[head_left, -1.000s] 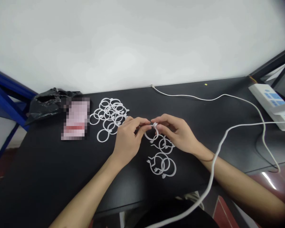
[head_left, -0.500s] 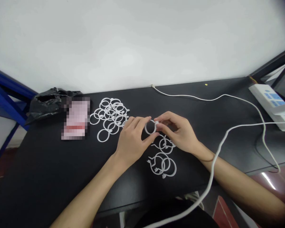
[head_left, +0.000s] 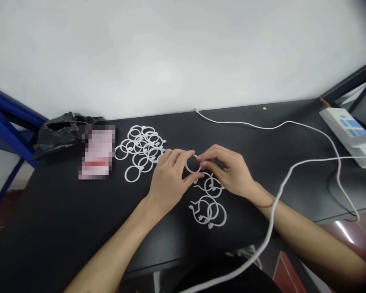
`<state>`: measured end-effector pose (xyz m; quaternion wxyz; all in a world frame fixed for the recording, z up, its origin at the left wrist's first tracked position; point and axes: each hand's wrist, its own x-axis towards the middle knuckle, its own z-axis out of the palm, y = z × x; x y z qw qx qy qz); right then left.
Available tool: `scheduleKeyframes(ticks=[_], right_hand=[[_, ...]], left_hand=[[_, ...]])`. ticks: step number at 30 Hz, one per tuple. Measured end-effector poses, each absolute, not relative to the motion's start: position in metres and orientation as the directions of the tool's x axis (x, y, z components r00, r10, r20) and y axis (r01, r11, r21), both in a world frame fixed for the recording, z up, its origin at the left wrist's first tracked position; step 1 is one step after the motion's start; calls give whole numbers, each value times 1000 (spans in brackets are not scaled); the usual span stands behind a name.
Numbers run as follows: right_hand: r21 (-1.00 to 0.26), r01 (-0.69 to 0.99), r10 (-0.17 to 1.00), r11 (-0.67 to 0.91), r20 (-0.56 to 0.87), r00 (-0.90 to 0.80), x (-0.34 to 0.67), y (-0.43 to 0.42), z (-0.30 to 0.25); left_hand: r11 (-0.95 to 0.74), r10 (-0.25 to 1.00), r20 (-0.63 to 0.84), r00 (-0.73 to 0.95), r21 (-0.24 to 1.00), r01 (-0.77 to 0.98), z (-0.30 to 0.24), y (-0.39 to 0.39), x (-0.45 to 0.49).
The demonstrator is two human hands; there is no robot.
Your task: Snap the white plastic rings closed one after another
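A white plastic ring clip point(head_left: 188, 170) is held just above the black table, between both hands. My left hand point(head_left: 169, 179) grips its rim, with the thumb below and the fingertips above. At the clip's right side, the thumb and index finger of my right hand point(head_left: 233, 169) pinch its clasp, which they hide. Below the hands lie several similar clips point(head_left: 212, 197) with their clasps unfastened, partly overlapping. Left of my left hand is a loose heap of white ring clips point(head_left: 144, 152) that look fastened; my fingers cover its right edge.
A pixelated pink-and-white item point(head_left: 99, 150) lies left of the heap, beside a crumpled black plastic bag point(head_left: 67, 130). One white cable point(head_left: 247, 123) runs along the back of the black table point(head_left: 64, 211). Another cable point(head_left: 273, 219) crosses over my right forearm. A power strip point(head_left: 347, 130) sits far right.
My right fingers have closed further over the clasp, which showed a little before. Both hands stay in nearly the same place, and the clips on the table have not moved.
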<state>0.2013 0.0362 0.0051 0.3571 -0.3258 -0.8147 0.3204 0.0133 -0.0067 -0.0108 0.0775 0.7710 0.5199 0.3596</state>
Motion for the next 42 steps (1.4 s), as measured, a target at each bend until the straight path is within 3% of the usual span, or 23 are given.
scheduleKeyframes(ticks=[9,17,21,24,27,30,37,42], right_hand=[[-730,327,756,601,386,-528,205,37,5],[-777,404,849,483,301,-435,203,39,4],[-700,523,861,487,282,-424,211,46,8],[-625,562,802,542,183,-569,220,51,12],[-549,574,705,608,41,-708,227,54,15],[-531,568,658,629,-26,-752,228,53,17],[-500,554,656,666,38,-754,220,50,10],[-571,558,733,601,116,-671,217,50,8]], left_hand=[[-483,847,482,225,520,705,-13,-6,13],[-447,835,523,171,464,765,-6,-2,5],[-212,827,562,-18,341,916,1,8,-19],[19,847,500,-179,308,951,2,15,-40],[113,856,455,-245,299,948,-2,18,-53],[107,844,485,-231,270,957,-9,18,-57],[72,832,524,-181,222,972,-11,17,-54],[-187,843,538,18,261,947,-3,13,-31]])
